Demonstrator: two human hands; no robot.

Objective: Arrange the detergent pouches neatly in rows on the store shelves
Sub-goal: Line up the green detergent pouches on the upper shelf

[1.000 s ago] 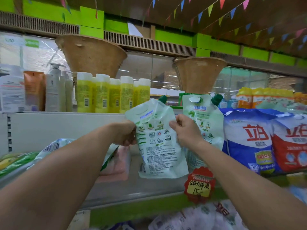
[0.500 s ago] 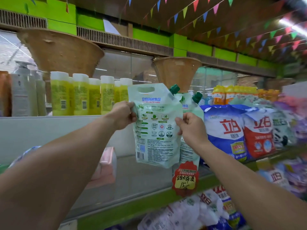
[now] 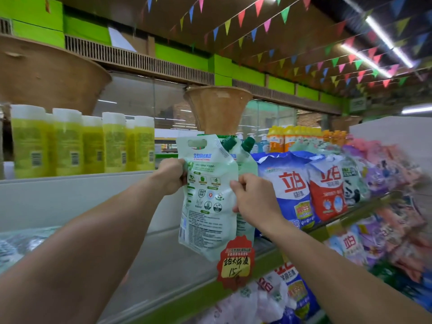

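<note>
A pale green detergent pouch point(image 3: 205, 202) with a dark green spout cap hangs upright in front of the middle shelf point(image 3: 163, 260), its printed back toward me. My left hand point(image 3: 171, 176) pinches its left edge and my right hand point(image 3: 251, 197) pinches its right edge. Directly behind it stands a second pouch of the same kind point(image 3: 245, 160), mostly hidden. The held pouch's bottom hangs over the shelf, just above a red price tag point(image 3: 235, 263).
Blue and red detergent bags point(image 3: 292, 188) stand to the right of the pouches, with more bags beyond. Yellow bottles point(image 3: 81, 143) line the upper shelf at left. More bags point(image 3: 268, 298) fill the shelf below. Conical woven baskets point(image 3: 217, 108) sit above.
The pouch has turned from tilted to upright and moved right, closer to the pouch behind it. My view has swung right, showing more of the aisle.
</note>
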